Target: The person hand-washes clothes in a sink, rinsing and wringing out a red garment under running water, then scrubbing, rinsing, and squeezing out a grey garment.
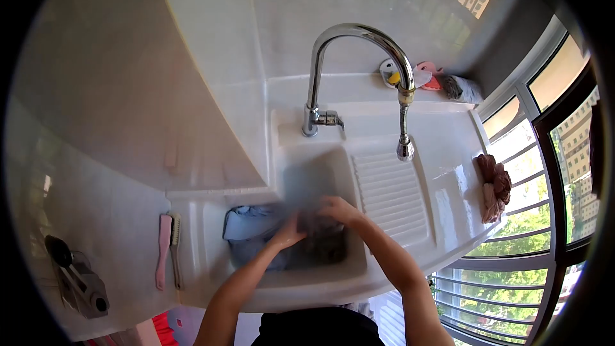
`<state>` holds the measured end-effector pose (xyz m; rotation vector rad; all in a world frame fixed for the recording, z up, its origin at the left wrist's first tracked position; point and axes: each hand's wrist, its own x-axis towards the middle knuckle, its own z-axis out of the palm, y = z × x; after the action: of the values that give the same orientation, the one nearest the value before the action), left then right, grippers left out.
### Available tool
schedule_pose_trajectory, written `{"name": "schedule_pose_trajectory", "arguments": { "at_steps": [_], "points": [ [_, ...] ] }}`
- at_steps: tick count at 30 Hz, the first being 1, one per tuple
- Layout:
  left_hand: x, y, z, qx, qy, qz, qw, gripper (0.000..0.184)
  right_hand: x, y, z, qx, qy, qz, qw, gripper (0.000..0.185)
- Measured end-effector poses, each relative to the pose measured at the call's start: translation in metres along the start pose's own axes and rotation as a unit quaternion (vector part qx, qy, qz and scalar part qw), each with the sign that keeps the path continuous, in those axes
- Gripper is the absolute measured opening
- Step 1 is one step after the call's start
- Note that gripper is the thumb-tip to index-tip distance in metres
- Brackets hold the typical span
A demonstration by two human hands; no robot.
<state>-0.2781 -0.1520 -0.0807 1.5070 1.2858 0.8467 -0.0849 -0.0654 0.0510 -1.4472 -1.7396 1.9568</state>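
Note:
Both hands are inside the white sink basin, over wet cloth. My left hand is closed on the left side of a dark grey cloth. On the cloth's far right side, my right hand has its fingers curled round a bunched part. Haze blurs the middle of the basin, so the fingertips and the cloth's shape are unclear. A light blue cloth lies crumpled at the basin's left, beside my left hand.
A chrome faucet arches over the sink; its spray head hangs above the ribbed washboard. A pink brush and another brush rest at left. Brown cloth sits at the right edge, grey cloth on the back ledge.

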Motion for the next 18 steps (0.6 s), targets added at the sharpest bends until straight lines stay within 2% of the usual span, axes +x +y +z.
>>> {"name": "schedule_pose_trajectory", "arguments": {
  "at_steps": [2,3,4,6,7,8,9,10,11,12,13,14,16,17,18],
  "points": [
    [0.004,-0.017,0.001,-0.049,-0.068,-0.018,0.996,0.066,-0.031,-0.006,0.003,0.145,0.000,-0.040,0.989,0.035],
    [0.004,-0.013,-0.004,-0.011,-0.100,-0.052,0.994,0.062,-0.042,-0.008,0.004,0.291,0.000,-0.082,0.953,0.038],
    [0.006,-0.006,-0.010,-0.009,-0.099,-0.050,0.994,0.062,-0.052,-0.010,0.002,0.290,0.001,-0.084,0.953,0.038],
    [0.008,0.006,-0.020,-0.067,-0.251,-0.116,0.959,0.055,-0.071,-0.011,0.000,0.459,-0.013,-0.089,0.884,0.046],
    [0.004,0.015,-0.024,-0.064,-0.253,-0.114,0.959,0.055,-0.075,-0.012,-0.001,0.477,0.003,-0.086,0.875,0.050],
    [0.000,0.023,-0.028,-0.165,-0.178,-0.166,0.956,0.053,-0.075,-0.011,-0.001,0.477,0.005,-0.089,0.874,0.050],
    [0.000,0.028,-0.031,-0.263,-0.099,-0.214,0.935,0.051,-0.070,-0.008,0.000,0.468,0.084,-0.078,0.876,0.049],
    [0.005,0.033,-0.028,-0.261,-0.101,-0.214,0.936,0.051,-0.064,-0.004,0.002,0.457,0.162,-0.064,0.873,0.048],
    [0.014,0.038,-0.023,-0.289,0.021,-0.141,0.947,0.051,-0.051,0.003,0.002,0.406,0.208,-0.013,0.890,0.053],
    [0.019,0.041,-0.019,-0.312,0.142,-0.064,0.937,0.050,-0.035,0.017,0.003,0.407,0.209,-0.012,0.889,0.053],
    [0.036,0.014,-0.014,-0.130,0.149,-0.002,0.980,0.058,-0.018,0.035,0.004,0.119,0.262,-0.064,0.956,0.057],
    [0.042,0.022,-0.013,-0.131,0.148,0.001,0.980,0.058,0.000,0.048,0.003,-0.182,0.291,-0.110,0.933,0.062],
    [0.050,0.043,-0.008,0.130,0.143,0.133,0.972,0.068,0.032,0.066,0.017,-0.198,0.284,-0.123,0.930,0.067],
    [0.052,0.024,0.000,0.126,0.133,0.083,0.980,0.081,0.050,0.079,0.026,-0.204,0.330,-0.148,0.910,0.068],
    [0.048,0.015,0.004,0.126,0.132,0.084,0.980,0.081,0.063,0.083,0.031,-0.208,0.376,-0.172,0.886,0.069]
  ]
}}
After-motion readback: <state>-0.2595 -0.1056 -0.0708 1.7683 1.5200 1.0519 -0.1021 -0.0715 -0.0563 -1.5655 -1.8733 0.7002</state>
